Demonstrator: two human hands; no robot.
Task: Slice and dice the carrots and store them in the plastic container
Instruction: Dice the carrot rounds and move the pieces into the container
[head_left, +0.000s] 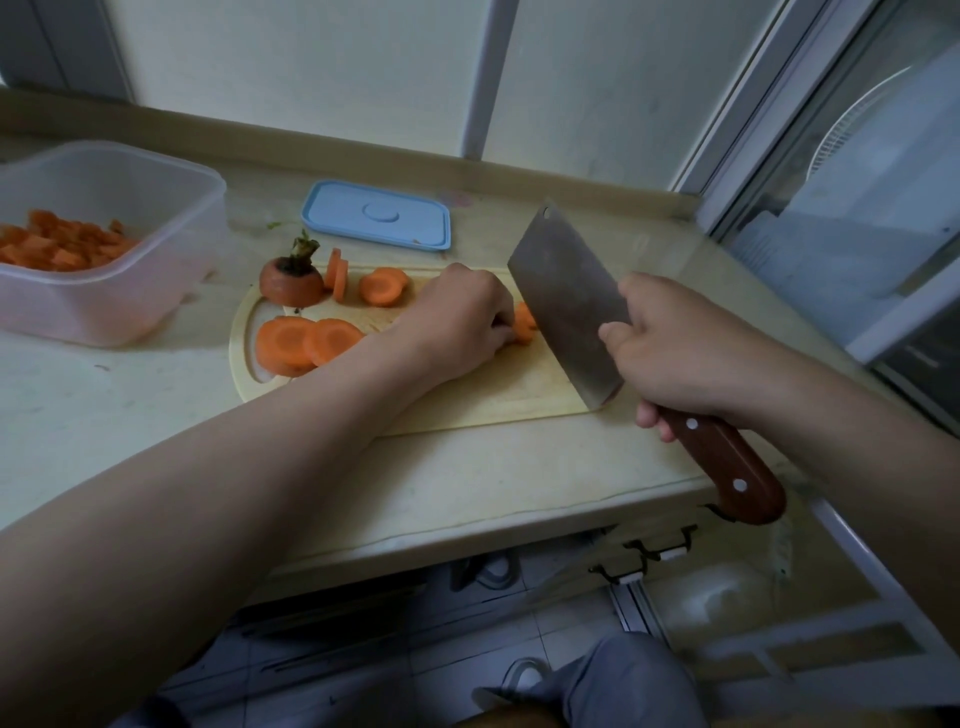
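Note:
On the pale cutting board (498, 395), my left hand (457, 322) holds a small stack of carrot slices (524, 323) with curled fingers. My right hand (675, 348) grips the brown wooden handle of a cleaver (566, 301), whose blade stands against the right side of that stack. Loose carrot rounds (306, 340) lie at the board's left, with more rounds (383, 286) behind them. The carrot top with its stem (292, 278) sits at the board's far left corner. A clear plastic container (171, 208) at the left holds diced carrot (62, 244).
A light blue lid (376, 215) lies on the counter behind the board. The counter's front edge (467, 530) runs just below the board, with metal hooks (644, 561) under it. A window frame and glass door close the right side.

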